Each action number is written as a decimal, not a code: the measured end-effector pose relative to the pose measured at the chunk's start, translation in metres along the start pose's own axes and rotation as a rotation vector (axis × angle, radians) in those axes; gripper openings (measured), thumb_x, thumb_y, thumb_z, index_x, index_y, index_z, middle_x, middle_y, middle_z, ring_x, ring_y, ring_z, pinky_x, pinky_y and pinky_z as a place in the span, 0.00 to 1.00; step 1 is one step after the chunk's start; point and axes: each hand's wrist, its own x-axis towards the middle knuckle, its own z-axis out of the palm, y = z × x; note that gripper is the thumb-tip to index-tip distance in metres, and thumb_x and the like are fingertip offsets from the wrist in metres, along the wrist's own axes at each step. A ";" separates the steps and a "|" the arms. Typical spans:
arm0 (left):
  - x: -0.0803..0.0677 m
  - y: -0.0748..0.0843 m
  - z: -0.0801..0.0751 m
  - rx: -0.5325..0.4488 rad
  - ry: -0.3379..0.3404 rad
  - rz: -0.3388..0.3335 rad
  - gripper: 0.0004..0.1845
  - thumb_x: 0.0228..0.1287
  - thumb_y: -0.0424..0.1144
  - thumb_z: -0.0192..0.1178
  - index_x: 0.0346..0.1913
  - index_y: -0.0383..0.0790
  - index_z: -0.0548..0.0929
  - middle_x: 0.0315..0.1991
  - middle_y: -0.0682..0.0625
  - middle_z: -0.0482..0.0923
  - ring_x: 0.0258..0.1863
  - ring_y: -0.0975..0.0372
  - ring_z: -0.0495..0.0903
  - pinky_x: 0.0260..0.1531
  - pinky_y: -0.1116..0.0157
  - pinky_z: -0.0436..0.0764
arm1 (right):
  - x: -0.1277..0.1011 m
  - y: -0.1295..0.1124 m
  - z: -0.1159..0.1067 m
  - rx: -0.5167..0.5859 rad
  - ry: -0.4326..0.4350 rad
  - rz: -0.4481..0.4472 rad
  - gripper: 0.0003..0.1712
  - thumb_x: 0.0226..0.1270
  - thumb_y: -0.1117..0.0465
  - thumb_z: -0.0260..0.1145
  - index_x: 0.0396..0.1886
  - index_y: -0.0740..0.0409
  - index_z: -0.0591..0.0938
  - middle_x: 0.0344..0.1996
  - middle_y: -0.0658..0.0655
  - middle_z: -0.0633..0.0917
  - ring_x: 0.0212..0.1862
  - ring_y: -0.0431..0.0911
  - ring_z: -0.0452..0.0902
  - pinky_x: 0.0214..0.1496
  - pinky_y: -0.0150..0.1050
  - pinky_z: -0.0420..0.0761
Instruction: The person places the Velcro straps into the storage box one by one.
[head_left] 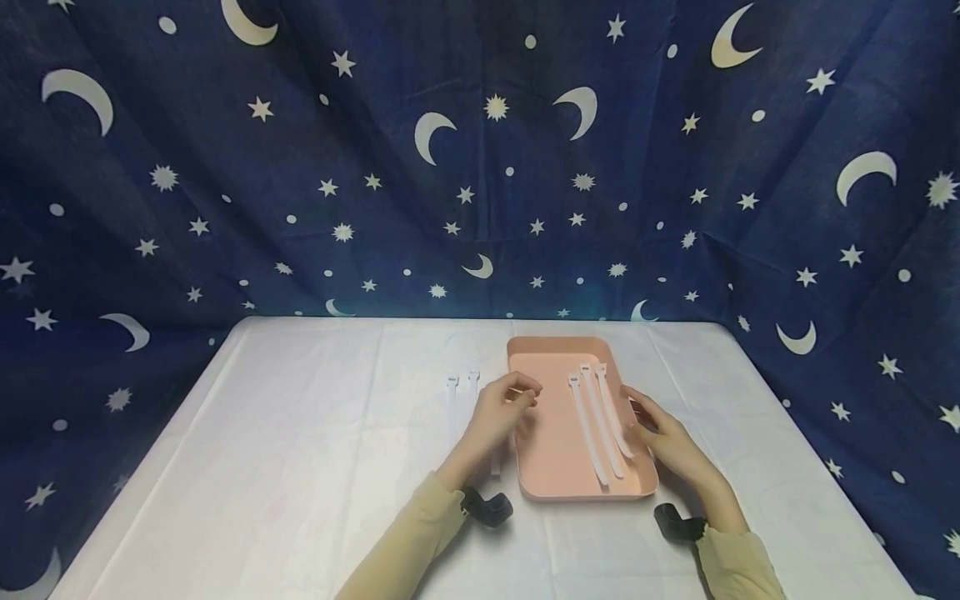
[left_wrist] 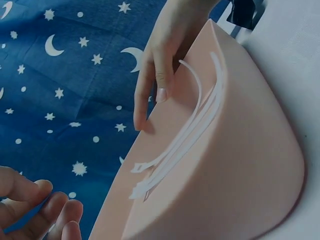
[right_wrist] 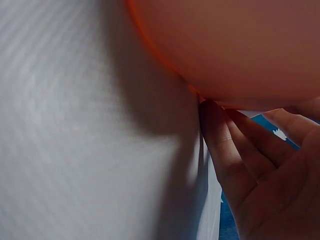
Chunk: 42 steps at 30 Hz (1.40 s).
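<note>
A pink tray (head_left: 555, 458) lies on the white table, right of centre, with three white straps (head_left: 600, 421) side by side inside it. Two more white straps (head_left: 452, 402) lie on the cloth just left of the tray. My left hand (head_left: 525, 398) hovers at the tray's left rim with fingers loosely curled and nothing between them, as the left wrist view also shows for the left hand (left_wrist: 45, 210). My right hand (head_left: 637, 417) rests against the tray's right rim. In the right wrist view its fingers (right_wrist: 235, 145) lie nearly straight along the tray's outer wall (right_wrist: 240, 45).
A white cloth (head_left: 300, 467) covers the table, which ends at dark blue star-and-moon fabric (head_left: 480, 167) hung behind and at both sides. Black wrist mounts (head_left: 486, 506) sit near the table's front, by the sleeves.
</note>
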 end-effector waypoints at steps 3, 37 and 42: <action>-0.001 -0.003 -0.006 -0.003 0.024 -0.009 0.09 0.66 0.34 0.54 0.43 0.42 0.83 0.42 0.46 0.84 0.39 0.59 0.83 0.37 0.70 0.81 | 0.000 -0.001 -0.001 -0.009 -0.001 -0.005 0.36 0.72 0.61 0.55 0.76 0.54 0.55 0.68 0.73 0.65 0.70 0.70 0.58 0.68 0.63 0.62; 0.016 -0.027 -0.062 -0.011 0.273 -0.110 0.08 0.64 0.31 0.56 0.42 0.36 0.84 0.39 0.41 0.85 0.35 0.55 0.85 0.36 0.65 0.83 | 0.001 -0.001 0.000 -0.011 0.006 0.024 0.35 0.72 0.60 0.54 0.76 0.53 0.54 0.69 0.73 0.64 0.70 0.70 0.57 0.69 0.65 0.59; 0.017 -0.033 -0.071 -0.022 0.306 -0.122 0.08 0.63 0.30 0.56 0.42 0.35 0.84 0.39 0.40 0.85 0.34 0.57 0.85 0.36 0.65 0.82 | 0.001 -0.001 0.001 -0.006 -0.001 0.040 0.36 0.72 0.59 0.54 0.76 0.53 0.54 0.69 0.72 0.63 0.71 0.70 0.56 0.69 0.65 0.59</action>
